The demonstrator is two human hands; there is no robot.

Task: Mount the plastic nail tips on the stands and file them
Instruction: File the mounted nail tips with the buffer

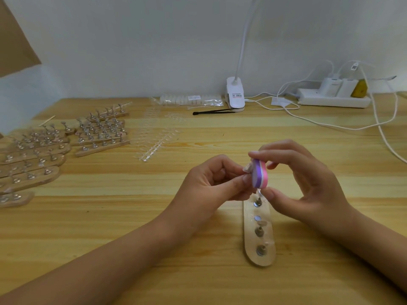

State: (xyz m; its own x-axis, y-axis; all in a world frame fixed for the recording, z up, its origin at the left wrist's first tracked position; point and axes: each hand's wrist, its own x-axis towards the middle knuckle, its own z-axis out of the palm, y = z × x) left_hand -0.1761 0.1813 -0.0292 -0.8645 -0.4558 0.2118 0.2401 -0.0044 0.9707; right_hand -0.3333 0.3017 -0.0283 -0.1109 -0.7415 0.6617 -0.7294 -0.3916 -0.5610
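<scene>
Pinching clear nail tip [247,167] against layered purple-pink file [260,174].

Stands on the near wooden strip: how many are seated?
3 stands: one below the right hand, one mid-strip, one at the near end. The left hand may hide another.

Nail tip [246,167]: only a pale sliver peeks out between the left hand [211,183] and the buffer block [259,173], shape unclear.
Wooden stand [259,238]: far end slips under the right hand [308,183].
Lamp neck [244,40]: exits the top edge.
Clip label [236,95]: print too small to read.
Stand rows [13,199]: sliced by the left edge.
</scene>
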